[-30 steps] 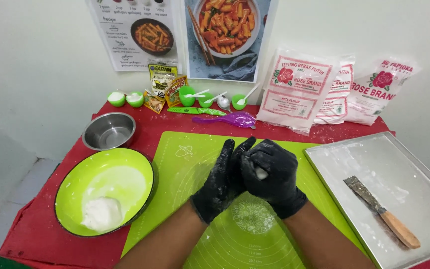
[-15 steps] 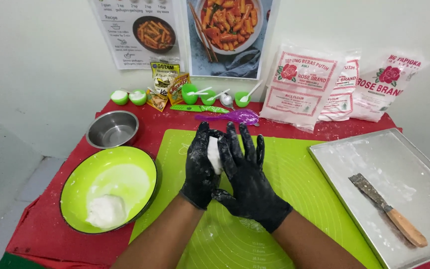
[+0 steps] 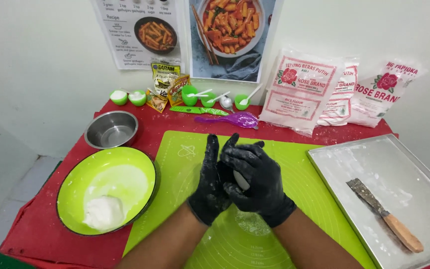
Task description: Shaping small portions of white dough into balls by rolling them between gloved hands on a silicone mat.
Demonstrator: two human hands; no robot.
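Dough (image 3: 241,180) is now almost hidden between the two gloved palms above the green mat (image 3: 294,164); half a second ago it stood upright. Right hand (image 3: 255,182) has slid over left hand (image 3: 212,182), both pressed together, so rolling continues.

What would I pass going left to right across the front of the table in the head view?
Lime-green bowl with white dough → left hand → right hand, pressed together around a white dough piece → metal tray → wooden-handled scraper.
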